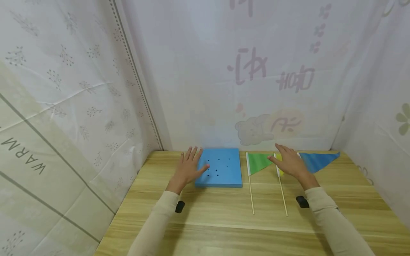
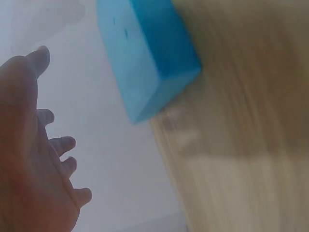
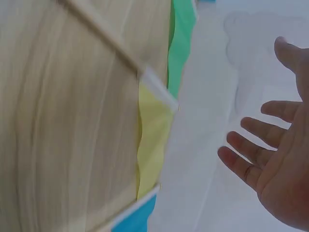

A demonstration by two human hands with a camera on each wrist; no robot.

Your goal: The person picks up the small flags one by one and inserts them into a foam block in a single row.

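My left hand [image 1: 188, 169] is spread above the left side of a blue board [image 1: 229, 177] with several small dark holes; in the left wrist view a gap separates hand and blue board [image 2: 166, 53]. My right hand [image 1: 292, 163] hovers with fingers apart over the flags, holding nothing. A green pennant flag [image 1: 257, 162] on a thin wooden stick lies right of the board. Beside it is a yellow flag [image 3: 155, 140], partly hidden by my right hand in the head view. Farthest right lies a blue flag [image 1: 318, 160], its stick mostly covered by my hand and forearm.
Everything lies on a wood-grain table [image 1: 221, 220]. Pale printed curtains [image 1: 198, 89] hang behind and on both sides, close to the table's edges. A black wrist device [image 1: 180, 207] sits below the left sleeve, another black device [image 1: 302, 202] beside the right.
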